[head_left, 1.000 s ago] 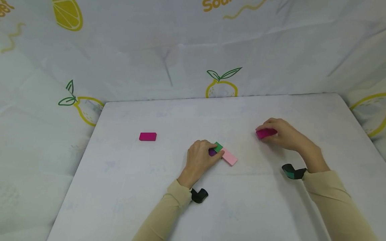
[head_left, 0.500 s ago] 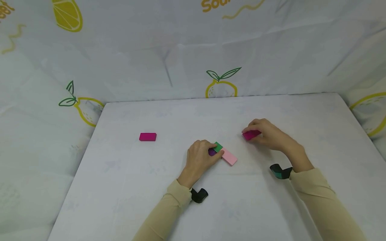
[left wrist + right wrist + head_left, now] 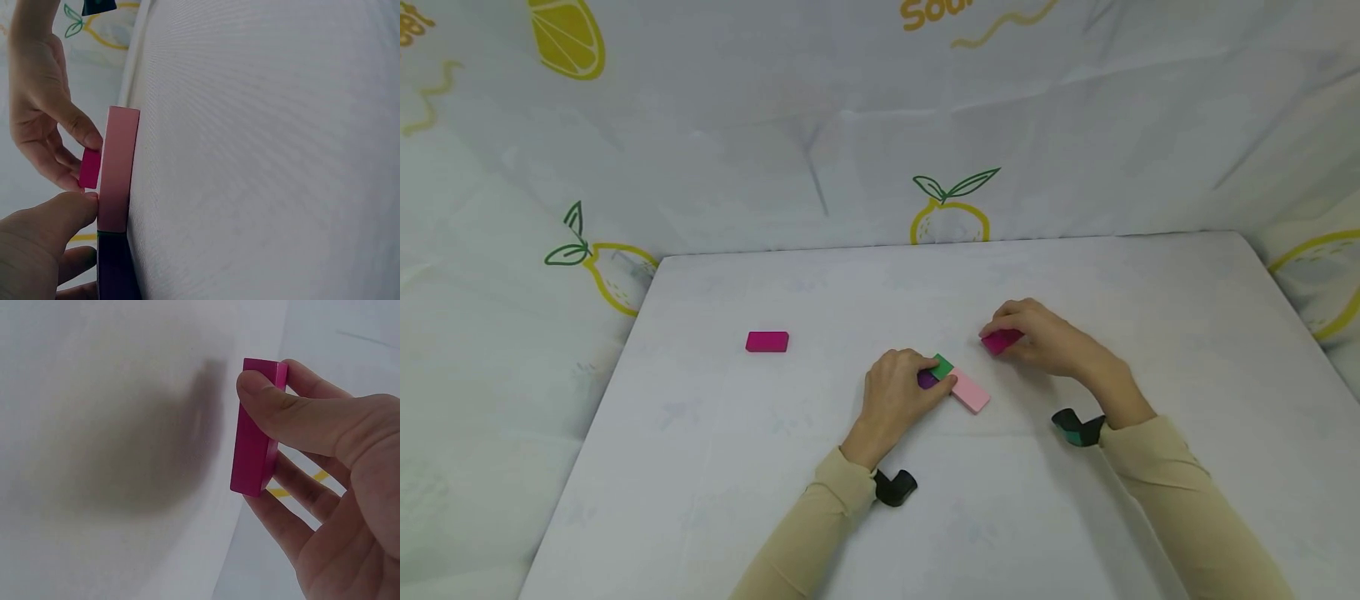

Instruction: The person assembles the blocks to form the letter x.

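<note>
1. Background: a pale cloth printed with lemon motifs hangs behind the table, which has a whitish, faintly mottled covering. A yellow lemon slice appears at upper left.

2. Writing: orange lettering at the top edge reads "Sou", followed by part of a further letter cut by the frame. A second orange fragment, at the upper left corner, is cropped and hard to read.

3. Right hand: the grip is narrow, pinching the held magenta block between thumb and fingers. The right wrist view shows this block apart from the table, its shadow falling to one side.

4. Left hand: the grip curves about the purple block, visible between thumb and index finger. The index fingertip touches the green block; the thumb tip lies at the near end of the pink block.

5. Block group: purple and green lie side by side; pink extends obliquely from them, and the left wrist view shows it meeting purple end to end.

6. Lone magenta block: it lies flat on the table, well apart, left of the group.

7. Wrists: each beige sleeve ends beside a black device.
</note>
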A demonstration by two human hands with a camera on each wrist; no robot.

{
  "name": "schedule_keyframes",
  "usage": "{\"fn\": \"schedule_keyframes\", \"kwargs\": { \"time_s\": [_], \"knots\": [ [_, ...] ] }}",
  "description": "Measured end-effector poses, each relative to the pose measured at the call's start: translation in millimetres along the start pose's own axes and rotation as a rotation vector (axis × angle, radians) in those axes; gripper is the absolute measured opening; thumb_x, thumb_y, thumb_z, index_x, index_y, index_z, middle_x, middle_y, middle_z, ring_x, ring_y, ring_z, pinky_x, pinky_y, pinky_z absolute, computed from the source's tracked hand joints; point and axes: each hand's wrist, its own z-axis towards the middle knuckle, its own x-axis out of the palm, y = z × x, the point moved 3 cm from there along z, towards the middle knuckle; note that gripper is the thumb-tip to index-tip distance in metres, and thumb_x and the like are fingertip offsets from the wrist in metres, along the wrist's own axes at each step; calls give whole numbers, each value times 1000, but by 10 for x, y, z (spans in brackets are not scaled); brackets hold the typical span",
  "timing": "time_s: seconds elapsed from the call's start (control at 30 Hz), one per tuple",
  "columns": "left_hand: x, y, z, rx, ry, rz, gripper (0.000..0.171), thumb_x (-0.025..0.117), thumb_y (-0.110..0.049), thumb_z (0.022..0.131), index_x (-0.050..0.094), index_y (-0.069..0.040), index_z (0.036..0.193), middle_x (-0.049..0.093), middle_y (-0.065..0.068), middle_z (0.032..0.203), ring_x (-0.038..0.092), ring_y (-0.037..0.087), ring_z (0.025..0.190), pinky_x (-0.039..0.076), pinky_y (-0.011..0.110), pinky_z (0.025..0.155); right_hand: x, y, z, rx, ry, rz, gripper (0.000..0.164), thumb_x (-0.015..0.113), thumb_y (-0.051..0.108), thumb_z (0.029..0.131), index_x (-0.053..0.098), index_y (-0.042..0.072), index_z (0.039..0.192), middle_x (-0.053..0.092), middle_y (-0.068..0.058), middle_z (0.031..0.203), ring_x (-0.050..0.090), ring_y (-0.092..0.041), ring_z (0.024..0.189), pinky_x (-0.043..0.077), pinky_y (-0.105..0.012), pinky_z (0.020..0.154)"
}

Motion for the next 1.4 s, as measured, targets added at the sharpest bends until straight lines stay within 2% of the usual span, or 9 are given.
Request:
{"fn": "schedule_keyframes", "kwargs": {
  "time_s": [0.87,1.4],
  "knots": [
    [8,12,4,25,-8,6,30,83,-38,85,84,-13,100,81,4,93,68,17,77,42,17,58,269,203,300,-39,51,6,27,73,-3,89,76,7,114,69,-13,118,57,-36,119,52,-51,101],
    [-1,4,-1,40,-21,15,31,83,-39,85,83,-12,101,80,4,93,68,17,76,41,16,57,310,260,350,-50,96,37,26,70,-4,91,77,7,113,69,-14,118,57,-35,117,51,-50,100]
  ]
}}
